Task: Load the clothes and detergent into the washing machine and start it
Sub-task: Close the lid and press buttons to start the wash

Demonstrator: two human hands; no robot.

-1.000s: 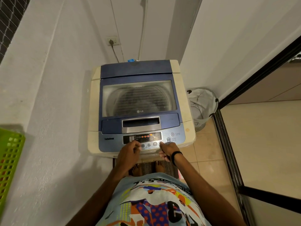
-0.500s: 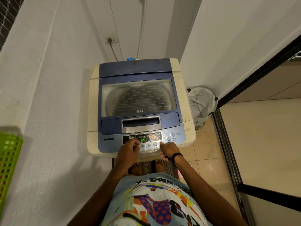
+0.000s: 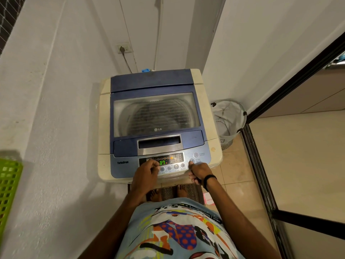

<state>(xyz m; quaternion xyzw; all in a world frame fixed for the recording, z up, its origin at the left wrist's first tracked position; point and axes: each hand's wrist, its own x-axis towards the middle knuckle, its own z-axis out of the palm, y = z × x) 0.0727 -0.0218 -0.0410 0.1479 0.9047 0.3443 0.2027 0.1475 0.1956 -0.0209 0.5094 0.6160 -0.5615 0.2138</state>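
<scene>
Fingers [image 3: 191,163] of right hand [image 3: 200,171], curled, index touching washing machine [image 3: 160,116] start button [image 3: 191,161].

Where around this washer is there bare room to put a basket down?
The closed lid is bare. Tiled floor right of the black door track is open. Both hands crowd the control panel; the laundry hamper fills the corner.
</scene>
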